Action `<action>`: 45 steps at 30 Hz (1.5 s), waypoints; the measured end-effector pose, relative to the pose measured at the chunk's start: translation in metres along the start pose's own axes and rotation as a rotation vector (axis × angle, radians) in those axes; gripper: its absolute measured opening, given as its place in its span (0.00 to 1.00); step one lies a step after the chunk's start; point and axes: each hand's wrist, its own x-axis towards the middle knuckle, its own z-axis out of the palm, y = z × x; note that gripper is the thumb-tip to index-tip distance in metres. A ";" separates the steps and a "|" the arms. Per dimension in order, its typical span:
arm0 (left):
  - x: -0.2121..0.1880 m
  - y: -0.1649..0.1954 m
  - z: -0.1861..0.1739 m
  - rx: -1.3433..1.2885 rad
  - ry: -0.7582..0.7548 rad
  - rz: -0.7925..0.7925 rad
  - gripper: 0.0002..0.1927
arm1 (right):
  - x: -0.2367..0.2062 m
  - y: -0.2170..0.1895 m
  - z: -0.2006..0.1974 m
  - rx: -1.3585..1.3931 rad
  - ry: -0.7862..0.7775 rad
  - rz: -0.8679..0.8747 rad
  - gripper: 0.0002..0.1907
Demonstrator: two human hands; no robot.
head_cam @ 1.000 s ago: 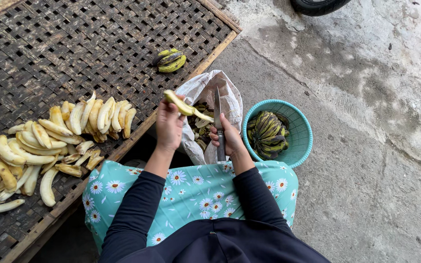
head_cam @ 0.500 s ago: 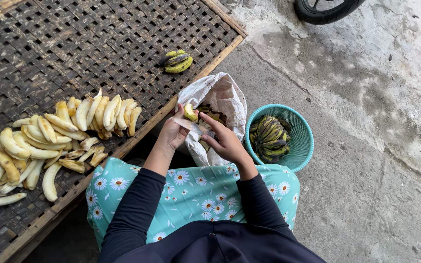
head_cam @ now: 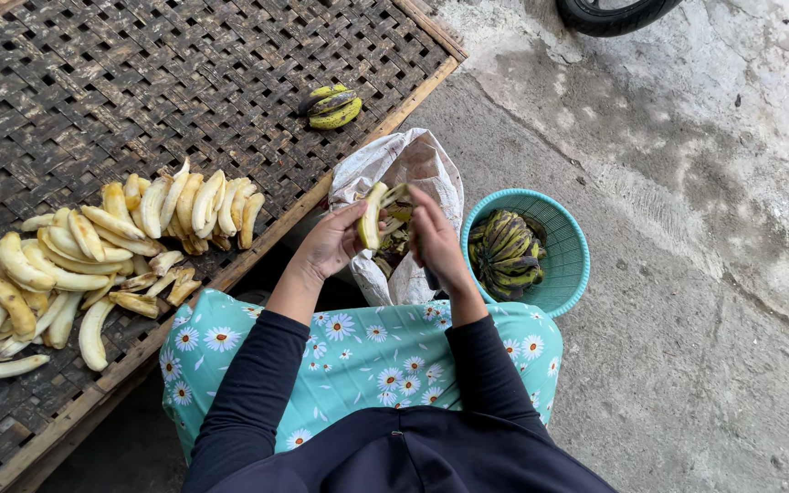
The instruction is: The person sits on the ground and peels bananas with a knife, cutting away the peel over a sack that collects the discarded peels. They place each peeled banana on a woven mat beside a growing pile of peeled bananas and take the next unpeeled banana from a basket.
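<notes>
Left hand (head_cam: 329,245) grips a half-peeled banana (head_cam: 372,215), fingers curled around its lower part, pale flesh standing upright above the thumb. Right hand (head_cam: 437,242) is close beside it on the right, fingertips pinched on a strip of peel (head_cam: 396,195) at the top of the fruit. Both hands are held over the open white sack (head_cam: 404,164), which lies on the concrete just right of the mat's wooden edge.

Against half a second ago: the banana was then low at the sack's mouth, hardly showing between the hands. Now it is raised and turned upright, with more bare flesh exposed and the peel drawn away to the right. The right hand has shifted from lying over the fruit to pulling at its top. A second ago the banana was held out level and the right hand carried what looked like a knife. Whether the right hand has a blade now, I cannot tell.

Surroundings: teal basket (head_cam: 554,274) of dark-skinned unpeeled bananas (head_cam: 507,254), right of the sack, touching it or nearly so. Woven mat (head_cam: 139,91) on the left carries a heap of peeled bananas (head_cam: 111,246) along its near part. A small unpeeled bunch (head_cam: 331,106) lies apart at the far right of the mat. A floral apron (head_cam: 367,356) covers the lap, near. Part of a tyre (head_cam: 614,14) shows at the far edge.
</notes>
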 end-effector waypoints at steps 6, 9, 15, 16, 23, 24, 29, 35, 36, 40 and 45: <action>0.004 -0.012 0.011 0.102 0.119 0.105 0.20 | 0.004 -0.004 -0.005 0.137 0.136 0.280 0.30; 0.015 -0.033 0.008 0.401 0.183 0.234 0.21 | 0.004 0.004 0.006 0.128 0.074 0.177 0.26; 0.027 -0.064 0.001 0.666 0.132 0.345 0.19 | 0.017 0.024 0.004 0.183 0.145 -0.008 0.09; 0.028 -0.065 0.001 0.583 0.122 0.327 0.19 | 0.017 0.027 0.000 0.190 0.164 -0.017 0.09; 0.026 -0.049 0.016 -0.031 0.166 0.495 0.19 | 0.029 0.063 -0.020 0.388 0.307 0.077 0.07; 0.024 -0.042 0.015 -0.085 0.208 0.509 0.19 | 0.030 0.066 -0.022 0.385 0.335 0.082 0.08; 0.013 -0.022 0.004 -0.052 0.257 0.450 0.17 | 0.026 0.055 -0.022 0.133 0.280 0.122 0.18; 0.024 -0.064 0.017 0.700 0.232 0.325 0.14 | 0.012 0.019 0.002 -0.033 0.110 -0.228 0.19; 0.025 -0.069 0.019 0.693 0.211 0.307 0.15 | 0.010 0.016 0.003 -0.114 0.126 -0.263 0.17; 0.021 -0.070 0.023 0.942 0.219 0.557 0.20 | 0.006 0.015 0.002 -0.331 0.183 -0.376 0.08; 0.016 -0.068 0.034 0.875 0.310 0.528 0.18 | 0.011 0.029 -0.002 -0.179 0.197 -0.234 0.06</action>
